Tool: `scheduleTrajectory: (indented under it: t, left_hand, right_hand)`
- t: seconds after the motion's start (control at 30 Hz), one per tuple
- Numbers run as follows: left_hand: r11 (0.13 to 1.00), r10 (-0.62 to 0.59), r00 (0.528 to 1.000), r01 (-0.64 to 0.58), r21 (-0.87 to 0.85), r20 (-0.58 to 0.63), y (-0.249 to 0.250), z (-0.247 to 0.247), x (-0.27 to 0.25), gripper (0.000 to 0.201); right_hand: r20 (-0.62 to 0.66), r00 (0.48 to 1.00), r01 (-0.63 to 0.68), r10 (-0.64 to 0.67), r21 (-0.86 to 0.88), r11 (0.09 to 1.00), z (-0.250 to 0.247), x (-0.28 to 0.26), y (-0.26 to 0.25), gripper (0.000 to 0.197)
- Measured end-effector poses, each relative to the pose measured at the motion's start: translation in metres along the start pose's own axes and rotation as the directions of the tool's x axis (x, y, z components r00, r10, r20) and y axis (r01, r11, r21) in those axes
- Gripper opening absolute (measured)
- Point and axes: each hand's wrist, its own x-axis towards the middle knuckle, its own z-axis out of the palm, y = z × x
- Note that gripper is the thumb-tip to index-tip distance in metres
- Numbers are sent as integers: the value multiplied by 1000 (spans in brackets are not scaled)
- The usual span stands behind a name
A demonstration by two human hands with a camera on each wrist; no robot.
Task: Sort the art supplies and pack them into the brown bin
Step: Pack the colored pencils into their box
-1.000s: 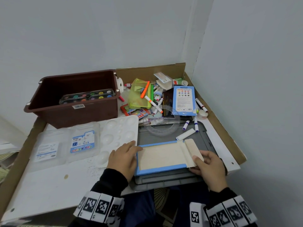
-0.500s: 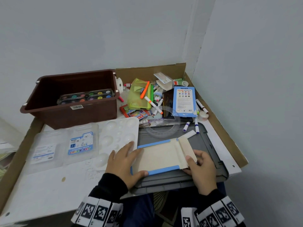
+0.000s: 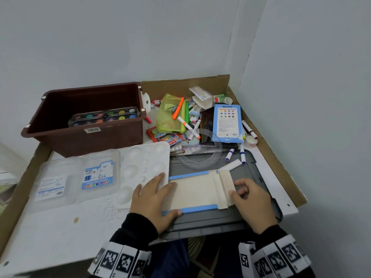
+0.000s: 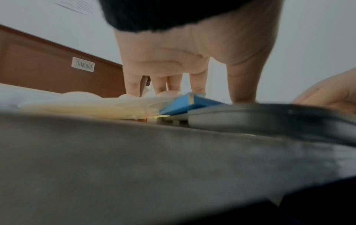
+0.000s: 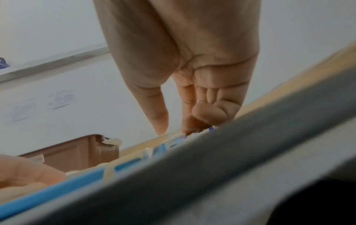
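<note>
Head view: my left hand (image 3: 151, 199) presses flat, fingers spread, on the blue-edged box (image 3: 193, 192) lying on the grey lid (image 3: 253, 171) right of the brown bin (image 3: 80, 137). My right hand (image 3: 252, 203) seemingly pinches its flap (image 3: 225, 187), though fingertips blur.

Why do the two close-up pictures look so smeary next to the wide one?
Head view: sharp, evenly lit, walls bowed by the wide lens. Left wrist view: the grey lid fills the foreground out of focus; only the left hand and the blue box are fairly clear. Right wrist view: the lid's edge is a blurred band; the right hand is soft.
</note>
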Motion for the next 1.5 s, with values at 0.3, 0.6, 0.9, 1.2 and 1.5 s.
scheduleTrajectory:
  t: [0.3, 0.6, 0.9, 1.2, 1.5]
  left_hand:
    - [977, 81, 997, -79, -196, 5, 13, -30, 9, 63]
    - [967, 248, 960, -237, -97, 131, 44, -68, 98, 38]
    - [907, 118, 874, -288, 306, 471, 59, -67, 148, 44]
    - [971, 144, 934, -197, 136, 326, 26, -78, 146, 29]
    - [938, 268, 957, -285, -199, -108, 39, -118, 124, 17]
  right_hand:
    - [40, 999, 26, -24, -41, 999, -35, 38, -23, 10]
    - [17, 995, -94, 99, -165, 982, -37, 153, -37, 31]
    - [40, 993, -97, 109, -230, 968, -18, 190, -38, 36]
    - [48, 994, -104, 95, 236, 966, -35, 162, -53, 31]
    - [209, 976, -54, -61, 505, 861, -35, 110, -88, 30]
